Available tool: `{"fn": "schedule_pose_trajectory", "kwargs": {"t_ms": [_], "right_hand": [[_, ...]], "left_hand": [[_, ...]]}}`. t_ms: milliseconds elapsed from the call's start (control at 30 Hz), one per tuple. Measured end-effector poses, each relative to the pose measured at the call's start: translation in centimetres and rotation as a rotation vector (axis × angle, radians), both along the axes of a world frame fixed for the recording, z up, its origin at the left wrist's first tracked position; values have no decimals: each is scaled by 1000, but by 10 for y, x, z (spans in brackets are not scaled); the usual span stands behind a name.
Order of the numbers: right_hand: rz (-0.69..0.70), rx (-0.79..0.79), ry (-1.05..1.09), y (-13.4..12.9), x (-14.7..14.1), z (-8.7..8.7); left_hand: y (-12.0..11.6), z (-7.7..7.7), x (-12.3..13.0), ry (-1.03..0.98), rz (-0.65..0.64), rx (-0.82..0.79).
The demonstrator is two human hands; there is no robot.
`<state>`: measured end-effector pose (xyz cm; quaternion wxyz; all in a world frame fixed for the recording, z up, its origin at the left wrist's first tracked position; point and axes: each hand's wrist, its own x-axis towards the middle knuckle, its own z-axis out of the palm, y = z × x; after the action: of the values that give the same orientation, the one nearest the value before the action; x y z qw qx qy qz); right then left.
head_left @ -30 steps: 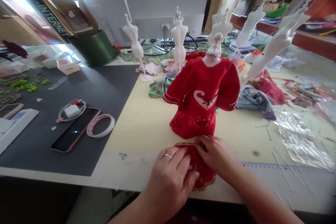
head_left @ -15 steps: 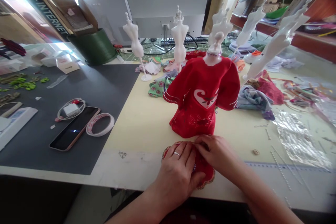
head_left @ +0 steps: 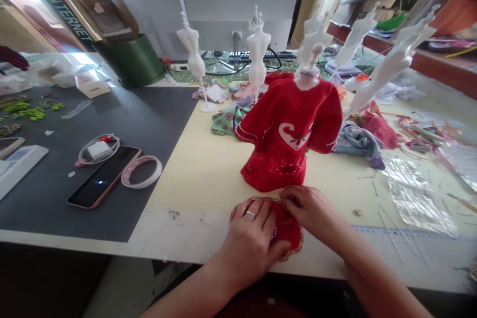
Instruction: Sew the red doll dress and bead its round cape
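A small red fabric piece (head_left: 292, 234) with a scalloped outline and a gold beaded trim (head_left: 300, 244) lies at the table's front edge. My left hand (head_left: 249, 241), with a ring on one finger, rests flat over its left part and holds it down. At the upper right edge of the piece, the fingers of my right hand (head_left: 309, 206) are pinched together on the trim. What exactly sits between those fingertips is hidden. Just behind both hands stands a red doll-size dress (head_left: 270, 134), with pearl-edged sleeves and a white heart-like motif, on a small white mannequin (head_left: 315, 62).
Several bare mannequins (head_left: 258, 49) and fabric scraps (head_left: 223, 121) stand and lie behind the dress. To the left are a phone (head_left: 100, 184), a tape roll (head_left: 141, 172) and a charger (head_left: 100, 150). Bead strands (head_left: 391, 236), a button (head_left: 358, 212) and a foil sheet (head_left: 417, 194) are at right.
The view has shifted slightly. My right hand has moved a little to the right along the piece's edge; my left hand stays pressed on the fabric.
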<state>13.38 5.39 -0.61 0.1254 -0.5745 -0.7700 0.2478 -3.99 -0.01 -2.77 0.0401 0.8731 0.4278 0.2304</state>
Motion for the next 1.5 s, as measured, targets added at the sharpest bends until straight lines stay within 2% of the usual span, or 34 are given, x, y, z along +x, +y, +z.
{"fn": "schedule_pose_trajectory", "kwargs": {"t_ms": [233,567,933,1167,1500], "right_hand": [[14,11,-1,-1,2,1],[70,22,-154,2,-1,7],[160,2,-228,9,-3,6],[111,-13,-219,8,-5,9],[45,-44,-162,2,-6,4]], "left_hand": [[0,-1,0,9,9,2],[0,-1,0,-9,8,14],[0,-4,1,-43,11,38],[0,-6,1,-40,18,80],[1,-2,0,-51,1,7]]}}
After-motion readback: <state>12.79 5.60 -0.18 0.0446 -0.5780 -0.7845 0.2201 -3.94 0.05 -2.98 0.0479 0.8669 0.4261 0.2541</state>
